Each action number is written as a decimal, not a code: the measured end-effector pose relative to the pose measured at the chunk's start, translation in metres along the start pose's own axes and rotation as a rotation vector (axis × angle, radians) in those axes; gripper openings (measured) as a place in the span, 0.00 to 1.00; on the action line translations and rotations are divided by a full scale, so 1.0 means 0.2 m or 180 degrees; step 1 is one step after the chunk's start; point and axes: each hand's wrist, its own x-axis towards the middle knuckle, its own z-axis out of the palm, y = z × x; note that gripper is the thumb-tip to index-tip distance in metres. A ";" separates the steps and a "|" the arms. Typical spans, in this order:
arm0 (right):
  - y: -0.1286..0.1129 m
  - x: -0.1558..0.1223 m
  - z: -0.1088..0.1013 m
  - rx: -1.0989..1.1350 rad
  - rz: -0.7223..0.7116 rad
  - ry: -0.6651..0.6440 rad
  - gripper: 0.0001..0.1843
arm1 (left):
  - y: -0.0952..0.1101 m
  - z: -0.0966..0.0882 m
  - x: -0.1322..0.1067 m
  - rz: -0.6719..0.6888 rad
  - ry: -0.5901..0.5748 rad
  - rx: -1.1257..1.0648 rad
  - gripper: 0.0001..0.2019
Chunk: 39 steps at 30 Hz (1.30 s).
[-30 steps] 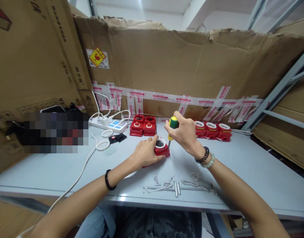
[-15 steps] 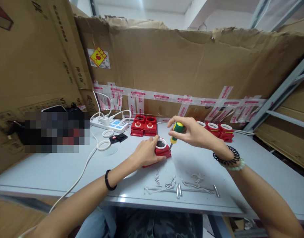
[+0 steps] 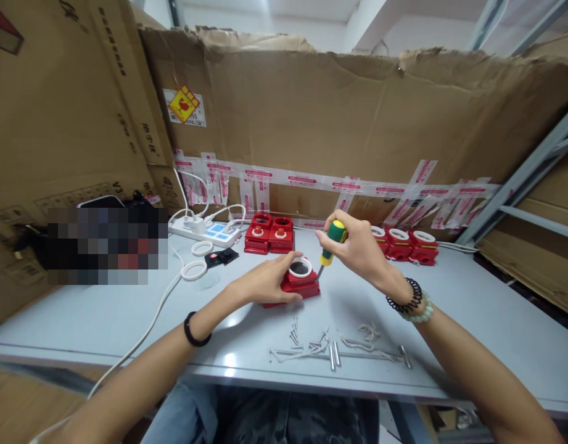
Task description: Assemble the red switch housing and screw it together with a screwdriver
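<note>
A red box (image 3: 298, 284) with a white ring round its top opening sits on the grey table (image 3: 473, 320). My left hand (image 3: 261, 285) lies against its left side, fingers wrapped on it, holding it steady. My right hand (image 3: 358, 249) grips a green and yellow screwdriver (image 3: 330, 239) by the handle. The screwdriver leans, with its tip down at the box's right corner. Loose screws and metal pins (image 3: 327, 349) lie near the table's front edge, in front of the box.
Two red boxes (image 3: 267, 235) stand behind the one I hold, and three more with white rings (image 3: 406, 245) stand at the back right. A white power strip (image 3: 205, 230), white cables and two loose white rings (image 3: 193, 270) lie at the left. Cardboard walls surround the table.
My right hand turned the screwdriver handle, wrist swinging out to the right and back. My left hand slid a little lower on the red box. The box stayed in place.
</note>
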 end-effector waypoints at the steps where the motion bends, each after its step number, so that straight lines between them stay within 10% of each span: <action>1: 0.01 0.00 -0.01 0.0062 0.0030 -0.0019 0.08 | -0.02 -0.02 -0.01 0.0072 -0.0120 -0.0112 0.43; 7: 0.02 -0.03 -0.03 0.0369 0.0103 0.0130 0.08 | -0.07 -0.13 -0.06 -0.0066 -0.0686 -0.0312 0.49; 14: -0.02 -0.08 -0.08 0.0475 -0.0018 0.0795 0.08 | -0.04 -0.04 -0.02 -0.0607 -0.0026 0.0621 0.43; 24: 0.02 -0.23 0.00 0.1915 0.0827 0.0297 0.12 | -0.06 -0.13 -0.01 -0.0379 0.0445 0.0374 0.32; 31: 0.09 -0.26 0.11 0.2284 0.1226 0.0109 0.17 | -0.15 -0.09 0.01 0.0085 -0.0379 -0.0684 0.47; 39: 0.10 -0.27 0.16 0.2172 0.1173 0.0084 0.16 | -0.18 -0.06 0.02 -0.0016 -0.0077 -0.0450 0.44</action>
